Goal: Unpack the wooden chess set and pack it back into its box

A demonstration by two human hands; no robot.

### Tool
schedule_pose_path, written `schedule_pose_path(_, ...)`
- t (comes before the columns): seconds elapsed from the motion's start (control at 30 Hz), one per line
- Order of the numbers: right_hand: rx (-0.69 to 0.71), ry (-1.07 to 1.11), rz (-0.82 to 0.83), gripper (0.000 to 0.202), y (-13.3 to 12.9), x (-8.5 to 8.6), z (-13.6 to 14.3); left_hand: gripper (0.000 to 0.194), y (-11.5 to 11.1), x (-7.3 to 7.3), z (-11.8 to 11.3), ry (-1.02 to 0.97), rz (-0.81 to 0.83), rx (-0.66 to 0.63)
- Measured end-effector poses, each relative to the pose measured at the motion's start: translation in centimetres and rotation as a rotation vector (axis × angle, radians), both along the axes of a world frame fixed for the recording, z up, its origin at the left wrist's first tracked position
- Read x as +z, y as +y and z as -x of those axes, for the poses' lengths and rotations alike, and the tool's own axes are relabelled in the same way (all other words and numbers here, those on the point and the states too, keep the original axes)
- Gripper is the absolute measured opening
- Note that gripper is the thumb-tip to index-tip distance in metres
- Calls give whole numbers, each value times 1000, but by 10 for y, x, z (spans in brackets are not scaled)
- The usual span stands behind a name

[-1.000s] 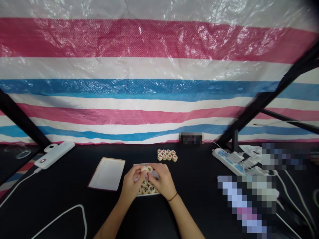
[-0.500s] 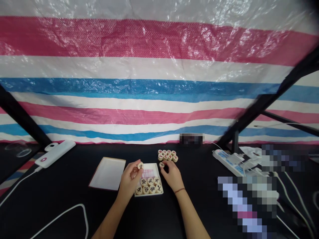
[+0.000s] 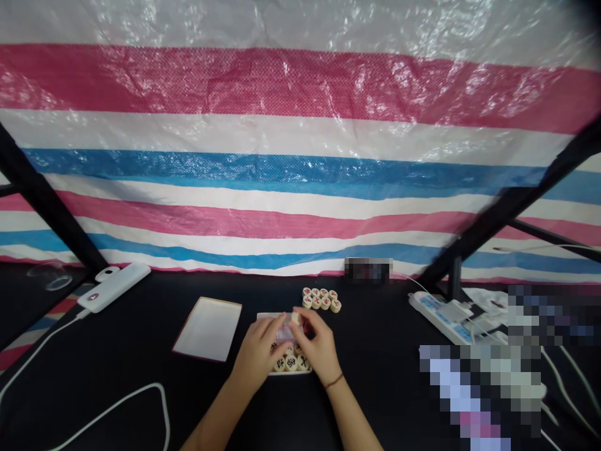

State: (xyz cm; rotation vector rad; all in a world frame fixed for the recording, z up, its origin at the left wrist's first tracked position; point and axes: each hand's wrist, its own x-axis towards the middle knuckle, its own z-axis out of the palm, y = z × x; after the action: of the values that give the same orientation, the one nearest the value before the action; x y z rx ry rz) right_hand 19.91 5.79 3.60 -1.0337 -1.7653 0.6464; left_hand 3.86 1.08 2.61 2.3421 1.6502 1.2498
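A shallow white box lies on the black table, holding Chinese chess pieces with black characters, packed in rows toward its near side. My right hand is over the box's right side, pinching a pale Chinese chess piece between thumb and fingers. Across the box's left side reaches my left hand, its thumb apart from its curved fingers. No piece shows between them. This hand hides the left part of the rows. Faint pink marks show on the box floor between the hands.
Beyond the box stand red-marked Chinese chess pieces in two rows. An open box lid lies at left. A white power bank with a cable is farther left. At right are a power strip and blurred items.
My right hand has carried its piece from beside the box to above it. My left hand has lowered over the box; the piece it held is out of sight. The view has shifted slightly.
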Motion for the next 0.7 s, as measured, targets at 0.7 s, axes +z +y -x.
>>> schedule_pose_path(0.7, -293, -290, 99, 20, 31, -41, -34, 23, -2, 14, 19, 186, 435, 516)
